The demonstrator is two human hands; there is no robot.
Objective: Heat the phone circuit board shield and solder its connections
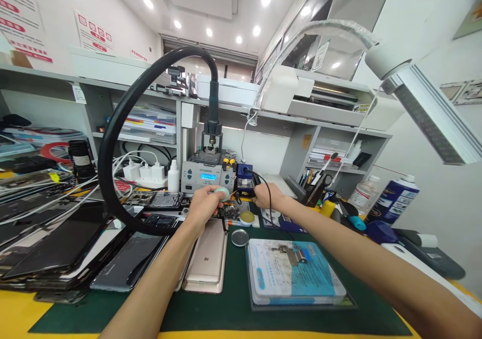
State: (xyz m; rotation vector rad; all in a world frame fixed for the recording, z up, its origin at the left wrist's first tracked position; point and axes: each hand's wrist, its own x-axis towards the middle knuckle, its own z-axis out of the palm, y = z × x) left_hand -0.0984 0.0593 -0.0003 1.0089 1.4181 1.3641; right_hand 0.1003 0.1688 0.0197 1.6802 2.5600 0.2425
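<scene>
My left hand (203, 203) is closed around a small pale green round object (222, 193), whose exact kind I cannot make out. It is above the cluttered back of the mat, in front of a grey hot-air station (205, 176) with a lit blue display. My right hand (265, 196) is closed at the right side of a small soldering station (246, 189) with a yellow number display. What its fingers grip there is hidden. A black cable (269, 191) arches past this hand. Between the hands sits an open round tin (247, 217) of yellowish paste.
Gold phones (206, 258) lie stacked before my left forearm. A round metal lid (240, 237) and a blue-white box (297, 273) bearing a small metal part lie on the green mat (211, 314). Phone parts (56, 243) crowd the left; a black hose (109, 143) loops there. Bottles (363, 194) stand right.
</scene>
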